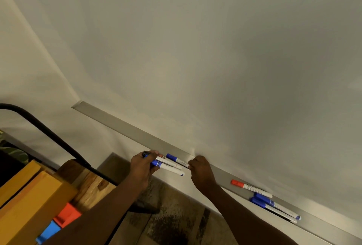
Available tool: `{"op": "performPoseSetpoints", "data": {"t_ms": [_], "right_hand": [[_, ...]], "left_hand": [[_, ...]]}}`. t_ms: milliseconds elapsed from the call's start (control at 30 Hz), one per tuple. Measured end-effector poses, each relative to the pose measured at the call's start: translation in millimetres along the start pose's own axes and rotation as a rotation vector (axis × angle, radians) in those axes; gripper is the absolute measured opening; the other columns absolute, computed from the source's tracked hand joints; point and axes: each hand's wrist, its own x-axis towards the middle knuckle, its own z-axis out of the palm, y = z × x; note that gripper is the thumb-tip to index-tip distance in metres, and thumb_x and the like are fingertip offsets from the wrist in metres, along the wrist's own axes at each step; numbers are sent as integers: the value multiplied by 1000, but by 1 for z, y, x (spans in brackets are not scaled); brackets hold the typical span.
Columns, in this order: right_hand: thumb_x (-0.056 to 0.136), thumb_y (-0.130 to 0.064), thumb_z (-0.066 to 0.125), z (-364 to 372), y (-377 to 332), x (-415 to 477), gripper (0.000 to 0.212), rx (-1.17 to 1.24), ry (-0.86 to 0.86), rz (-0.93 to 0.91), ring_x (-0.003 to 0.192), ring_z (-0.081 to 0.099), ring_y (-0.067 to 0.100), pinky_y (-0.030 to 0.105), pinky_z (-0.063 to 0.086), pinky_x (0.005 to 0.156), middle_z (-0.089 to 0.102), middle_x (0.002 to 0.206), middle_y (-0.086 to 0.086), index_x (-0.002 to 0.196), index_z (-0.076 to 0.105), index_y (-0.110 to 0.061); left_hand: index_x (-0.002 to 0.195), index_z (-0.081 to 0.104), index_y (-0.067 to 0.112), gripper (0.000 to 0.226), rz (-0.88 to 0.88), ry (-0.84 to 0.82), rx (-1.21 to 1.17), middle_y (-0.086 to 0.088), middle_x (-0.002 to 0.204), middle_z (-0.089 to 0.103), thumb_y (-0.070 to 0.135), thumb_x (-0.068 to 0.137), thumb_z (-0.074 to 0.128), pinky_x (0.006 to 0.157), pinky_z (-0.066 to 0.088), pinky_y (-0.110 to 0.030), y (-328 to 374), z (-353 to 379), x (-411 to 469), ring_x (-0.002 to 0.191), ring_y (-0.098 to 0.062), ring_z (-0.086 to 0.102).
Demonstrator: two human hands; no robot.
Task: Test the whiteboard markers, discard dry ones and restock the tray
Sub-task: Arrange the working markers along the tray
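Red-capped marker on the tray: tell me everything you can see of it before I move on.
The red-capped marker has a white barrel with a printed label too small to read; its red cap is on. It lies flat along the metal tray, close to the whiteboard, cap toward the right hand, which does not touch it. Two blue-capped markers lie beside its tail end; contact between them is unclear.

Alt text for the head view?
A person's left hand grips a bundle of markers while the right hand pinches a blue-capped marker at the whiteboard tray. One red-capped marker and two blue-capped markers lie farther right.
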Motion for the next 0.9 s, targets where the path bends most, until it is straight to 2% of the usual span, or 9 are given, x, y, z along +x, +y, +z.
{"op": "performPoseSetpoints", "data": {"t_ms": [167,400,433,500,533,600,667,733,900], "right_hand": [[90,-7,56,-8,-4,0,22,96,-4,33,96,52,25,21,37,81,63,100,12,108,69,-5],[91,-16,54,-13,-9,-1,23,233,97,68,87,56,21,27,45,81,66,93,13,98,71,-2],[92,-18,52,-18,-14,0,25,314,125,87,82,55,16,25,46,77,67,90,13,95,71,-2],[94,-17,55,-31,-25,2,23,486,139,112,74,55,5,11,43,71,69,90,11,95,72,-3],[94,-17,57,-37,-31,3,20,566,103,111,74,57,3,7,42,70,71,92,9,98,72,-4],[91,-21,62,-45,-40,3,20,690,7,107,79,62,6,13,49,74,71,94,3,104,72,-9],[88,-26,67,-50,-44,3,29,722,-44,138,83,63,10,21,52,78,71,97,0,113,69,-12],[86,-27,69,-52,-42,6,35,689,-76,152,85,62,10,23,52,80,70,102,2,117,67,-11],[87,-11,67,-55,-35,9,24,773,-154,119,81,64,10,15,51,72,71,96,-1,110,71,-9]], "left_hand": [[104,61,3,21,2,4,0,-15,100,67,7,84,67,58,59,-29,0,1,2,88,-28,67],[112,60,1,31,-6,-16,7,-19,107,67,9,83,68,60,59,-31,1,3,7,95,-32,67],[111,60,0,30,-5,-29,-4,-19,105,68,8,83,67,59,59,-30,2,4,7,94,-32,67],[110,60,0,27,2,-48,-18,-18,104,68,8,84,66,60,60,-31,2,5,7,91,-31,68],[110,60,0,27,8,-57,-16,-18,104,68,8,84,66,62,60,-32,3,5,8,91,-30,68],[110,60,0,29,18,-63,-12,-18,104,69,9,83,67,67,60,-35,2,5,11,91,-30,69],[111,60,1,31,18,-64,-16,-19,105,69,10,82,68,71,60,-37,2,4,14,91,-31,69],[110,60,1,31,22,-87,-7,-19,105,69,11,82,68,68,60,-36,3,3,14,90,-31,70],[115,57,-3,36,26,-152,28,-21,108,67,13,84,67,78,57,-40,3,7,13,95,-34,68]]}}
